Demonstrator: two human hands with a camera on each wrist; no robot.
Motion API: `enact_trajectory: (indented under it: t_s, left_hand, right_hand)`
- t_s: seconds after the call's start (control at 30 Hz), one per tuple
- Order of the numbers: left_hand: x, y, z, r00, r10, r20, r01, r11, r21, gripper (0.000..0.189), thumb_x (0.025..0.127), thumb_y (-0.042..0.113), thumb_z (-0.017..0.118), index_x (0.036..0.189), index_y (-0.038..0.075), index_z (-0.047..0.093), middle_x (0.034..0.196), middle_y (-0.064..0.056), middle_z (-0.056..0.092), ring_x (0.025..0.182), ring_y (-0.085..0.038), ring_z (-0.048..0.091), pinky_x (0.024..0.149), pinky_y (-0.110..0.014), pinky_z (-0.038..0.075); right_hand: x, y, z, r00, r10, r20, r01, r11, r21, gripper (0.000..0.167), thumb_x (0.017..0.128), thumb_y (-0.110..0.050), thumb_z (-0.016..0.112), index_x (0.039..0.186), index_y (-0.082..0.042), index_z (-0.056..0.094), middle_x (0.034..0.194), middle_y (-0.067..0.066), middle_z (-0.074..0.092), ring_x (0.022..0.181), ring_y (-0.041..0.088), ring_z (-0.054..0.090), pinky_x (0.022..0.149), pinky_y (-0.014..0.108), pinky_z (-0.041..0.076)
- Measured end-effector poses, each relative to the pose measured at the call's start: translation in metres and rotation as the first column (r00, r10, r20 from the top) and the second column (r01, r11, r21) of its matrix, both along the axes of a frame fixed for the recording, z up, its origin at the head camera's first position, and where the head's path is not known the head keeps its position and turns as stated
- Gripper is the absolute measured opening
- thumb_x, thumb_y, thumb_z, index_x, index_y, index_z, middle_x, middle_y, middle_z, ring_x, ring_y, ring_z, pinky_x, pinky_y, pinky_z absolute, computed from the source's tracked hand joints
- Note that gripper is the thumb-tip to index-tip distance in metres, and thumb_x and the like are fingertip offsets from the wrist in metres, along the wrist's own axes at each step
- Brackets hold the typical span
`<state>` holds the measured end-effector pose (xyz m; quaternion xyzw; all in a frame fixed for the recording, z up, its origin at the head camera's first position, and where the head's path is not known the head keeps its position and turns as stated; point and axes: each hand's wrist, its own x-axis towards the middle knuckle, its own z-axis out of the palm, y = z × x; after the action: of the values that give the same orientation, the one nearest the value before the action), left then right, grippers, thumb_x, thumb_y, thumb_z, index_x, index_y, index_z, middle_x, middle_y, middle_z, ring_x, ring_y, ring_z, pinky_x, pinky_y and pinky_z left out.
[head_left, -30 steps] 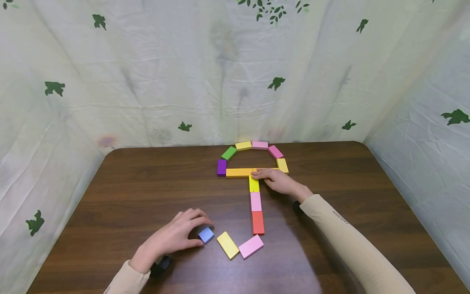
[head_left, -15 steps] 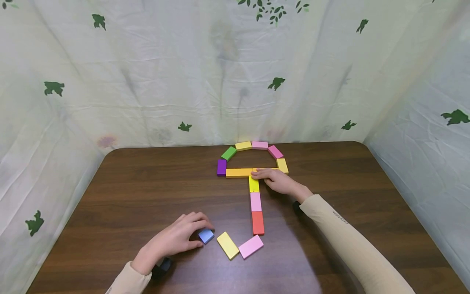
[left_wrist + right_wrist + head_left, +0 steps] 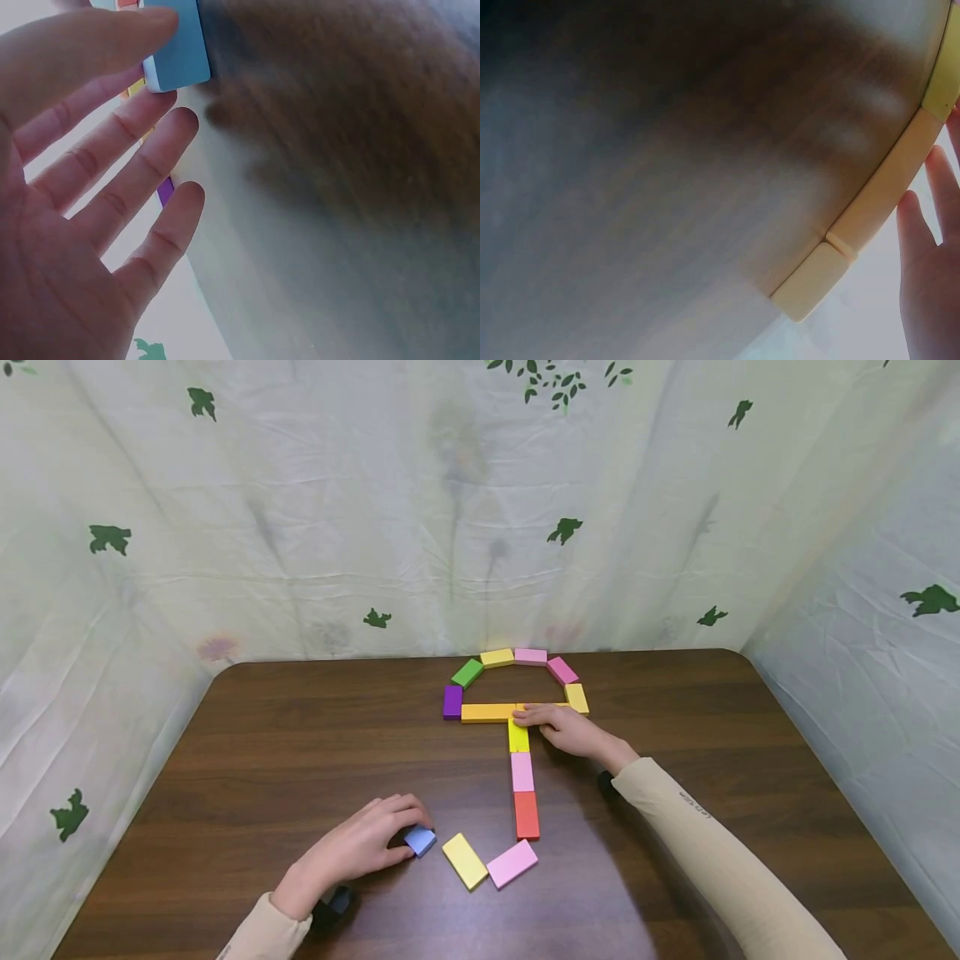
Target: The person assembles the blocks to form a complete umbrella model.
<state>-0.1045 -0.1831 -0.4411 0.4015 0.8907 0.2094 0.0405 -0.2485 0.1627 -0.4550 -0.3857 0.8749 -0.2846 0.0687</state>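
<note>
My left hand [image 3: 365, 841] pinches a small blue block [image 3: 420, 840] between thumb and fingers, at the table's front. The left wrist view has the thumb across the block's face [image 3: 184, 45], the other fingers spread loosely. My right hand [image 3: 573, 730] lies with fairly straight fingers on the blocks where the right orange block [image 3: 546, 706] meets the yellow stem block [image 3: 518, 737]. Below that yellow one, a light pink block [image 3: 522, 772] and a red block [image 3: 527, 815] run down in line. A slanted pink block [image 3: 512, 864] touches a pale yellow block [image 3: 465, 862], right of the blue one.
An arch of several blocks, including a purple block [image 3: 453, 702], a green block [image 3: 467, 674] and a magenta block [image 3: 562, 671], stands above the left orange block [image 3: 488, 713]. The wooden table [image 3: 300, 735] ends at a curtain [image 3: 337, 527] with green leaf shapes.
My left fingers have closed in on the blue block, which has tilted and shifted very slightly left. The right hand and the other blocks look the same.
</note>
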Motion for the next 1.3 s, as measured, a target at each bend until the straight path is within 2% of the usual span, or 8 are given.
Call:
enact_trajectory:
  t_s: [0.3, 0.5, 0.87, 1.1, 1.3]
  left_hand:
    - [-0.007, 0.001, 0.005, 1.000, 0.022, 0.007, -0.023, 1.000, 0.017, 0.027, 0.084, 0.012, 0.074, 0.108, 0.015, 0.066, 0.105, 0.008, 0.055, 0.091, -0.012, 0.055, 0.082, -0.037, 0.046]
    - [-0.012, 0.007, 0.006, 1.000, -0.011, -0.027, 0.012, 0.999, 0.035, 0.026, 0.085, 0.012, 0.073, 0.110, 0.015, 0.066, 0.107, 0.007, 0.056, 0.092, -0.011, 0.055, 0.082, -0.037, 0.047]
    - [-0.019, 0.017, 0.005, 0.998, -0.058, -0.036, 0.059, 0.998, 0.018, 0.026, 0.086, 0.013, 0.072, 0.111, 0.015, 0.067, 0.109, 0.005, 0.058, 0.098, -0.011, 0.056, 0.083, -0.035, 0.047]
    - [-0.019, 0.022, 0.000, 0.995, -0.088, -0.038, 0.088, 0.996, -0.005, 0.024, 0.087, 0.013, 0.071, 0.110, 0.016, 0.069, 0.110, 0.004, 0.057, 0.100, -0.013, 0.056, 0.083, -0.036, 0.047]
    - [-0.016, 0.024, -0.003, 0.993, -0.113, -0.026, 0.112, 0.993, -0.042, 0.031, 0.085, 0.018, 0.074, 0.116, 0.018, 0.067, 0.115, 0.002, 0.056, 0.106, -0.017, 0.053, 0.087, -0.038, 0.046]
  right_hand:
    - [0.000, 0.001, 0.000, 1.000, 0.004, -0.006, -0.004, 1.000, -0.008, 0.042, 0.092, 0.008, 0.044, 0.129, -0.001, 0.059, 0.133, 0.013, 0.056, 0.130, 0.028, 0.043, 0.106, 0.042, 0.033]
    - [0.000, 0.001, -0.001, 1.000, 0.004, -0.009, -0.004, 1.000, -0.007, 0.042, 0.092, 0.008, 0.044, 0.129, -0.001, 0.059, 0.133, 0.013, 0.056, 0.130, 0.028, 0.043, 0.106, 0.042, 0.033]
    - [0.000, 0.000, 0.000, 1.000, -0.009, 0.007, 0.009, 1.000, 0.007, 0.042, 0.092, 0.007, 0.045, 0.130, -0.003, 0.059, 0.134, 0.011, 0.055, 0.131, 0.027, 0.042, 0.106, 0.042, 0.033]
    - [0.000, 0.001, 0.001, 1.000, 0.000, -0.004, 0.000, 1.000, 0.009, 0.042, 0.092, 0.007, 0.044, 0.130, -0.002, 0.059, 0.135, 0.012, 0.054, 0.131, 0.027, 0.042, 0.106, 0.042, 0.033]
    - [0.001, 0.000, 0.002, 1.000, 0.005, -0.004, -0.005, 1.000, 0.001, 0.042, 0.091, 0.008, 0.045, 0.130, -0.001, 0.059, 0.134, 0.013, 0.055, 0.130, 0.028, 0.043, 0.106, 0.043, 0.033]
